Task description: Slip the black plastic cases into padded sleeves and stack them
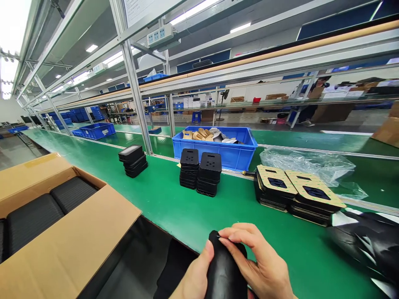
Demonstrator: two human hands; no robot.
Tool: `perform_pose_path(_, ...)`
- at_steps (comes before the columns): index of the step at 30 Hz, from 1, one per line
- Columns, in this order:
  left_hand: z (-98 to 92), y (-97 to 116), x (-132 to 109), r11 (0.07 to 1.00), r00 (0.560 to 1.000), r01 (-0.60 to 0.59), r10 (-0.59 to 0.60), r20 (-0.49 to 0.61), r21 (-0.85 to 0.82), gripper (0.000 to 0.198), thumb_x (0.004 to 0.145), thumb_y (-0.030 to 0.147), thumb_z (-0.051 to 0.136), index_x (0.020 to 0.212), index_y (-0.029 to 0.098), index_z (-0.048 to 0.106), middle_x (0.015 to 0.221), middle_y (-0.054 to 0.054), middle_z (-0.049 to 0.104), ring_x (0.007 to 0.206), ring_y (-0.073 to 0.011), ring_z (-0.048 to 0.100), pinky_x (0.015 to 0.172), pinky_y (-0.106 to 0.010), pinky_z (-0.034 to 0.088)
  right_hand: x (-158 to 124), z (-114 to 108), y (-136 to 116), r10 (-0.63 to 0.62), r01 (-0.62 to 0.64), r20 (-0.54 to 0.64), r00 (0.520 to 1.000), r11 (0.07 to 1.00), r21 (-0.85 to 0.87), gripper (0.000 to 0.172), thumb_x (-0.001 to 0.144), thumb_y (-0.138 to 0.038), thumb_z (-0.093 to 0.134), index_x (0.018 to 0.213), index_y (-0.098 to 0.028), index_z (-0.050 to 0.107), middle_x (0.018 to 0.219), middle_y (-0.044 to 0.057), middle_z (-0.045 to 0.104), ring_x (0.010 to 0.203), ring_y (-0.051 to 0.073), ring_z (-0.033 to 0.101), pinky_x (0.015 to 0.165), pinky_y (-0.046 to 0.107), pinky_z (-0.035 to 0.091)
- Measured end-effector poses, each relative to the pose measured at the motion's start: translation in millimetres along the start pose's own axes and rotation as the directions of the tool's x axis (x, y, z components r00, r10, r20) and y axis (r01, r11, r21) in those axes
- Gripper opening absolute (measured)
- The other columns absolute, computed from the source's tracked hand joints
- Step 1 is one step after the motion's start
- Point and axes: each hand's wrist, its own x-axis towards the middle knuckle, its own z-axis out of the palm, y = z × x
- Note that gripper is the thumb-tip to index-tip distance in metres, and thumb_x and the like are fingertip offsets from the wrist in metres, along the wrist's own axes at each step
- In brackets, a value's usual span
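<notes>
A glossy black curved piece (225,270) is held between my two hands at the bottom of the view, over the near edge of the green bench. My left hand (198,270) grips its left side, with the thumb near the top edge. My right hand (262,261) pinches the piece's top edge between thumb and fingers. Beyond them stand two stacks of black plates with slots and small holes, a left stack (188,168) and a right one (209,174). To the right lie two stacks of black plates topped with cream backing (277,182).
An open cardboard box (102,224) of black ribbed parts is at the left. A small black stack (132,160) stands on the green bench (162,199). Behind are a blue bin (215,151) of scraps and clear plastic film (305,164). Black-and-white sheets (368,245) lie at right.
</notes>
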Motion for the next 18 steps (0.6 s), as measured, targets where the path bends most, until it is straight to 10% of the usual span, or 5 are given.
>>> perform_pose_path(7,8.0,8.7,4.4,0.962,0.967,-0.254,0.255,-0.010,-0.103,0.058,0.086,0.056,0.060,0.120,0.010,0.067,0.113,-0.014,0.071,0.124,-0.0307,0.057,0.117,-0.046,0.028,-2.5,4.7,7.9,-0.200,0.222,0.147,0.969,0.963,-0.155,0.021,0.091,-0.004,0.048,0.096,-0.023,0.056,0.091,0.003,0.071,0.082,0.017,0.064,0.075,0.034,0.052)
perform_pose_path(14,-10.4,-0.8,12.3,0.984,0.987,-0.156,0.151,-0.062,-0.086,0.080,0.080,0.071,0.055,0.139,0.017,0.051,0.115,-0.016,0.071,0.087,-0.0331,0.073,0.096,-0.058,0.047,14.8,0.5,1.0,-0.024,0.014,0.302,0.953,0.999,0.036,0.021,0.095,-0.006,0.041,0.084,-0.024,0.041,0.076,-0.001,0.056,0.069,0.014,0.052,0.064,0.027,0.048)
perform_pose_path(18,-11.0,0.6,11.2,0.942,0.936,-0.334,0.336,-0.099,0.044,0.077,0.085,0.065,0.056,0.147,0.022,0.042,0.135,-0.014,0.061,0.113,-0.0322,0.065,0.108,-0.052,0.040,4.4,-4.9,3.4,0.122,-0.171,0.290,0.949,0.974,0.150,0.012,0.097,-0.015,0.047,0.090,-0.025,0.049,0.082,0.000,0.060,0.075,0.014,0.059,0.072,0.025,0.054)
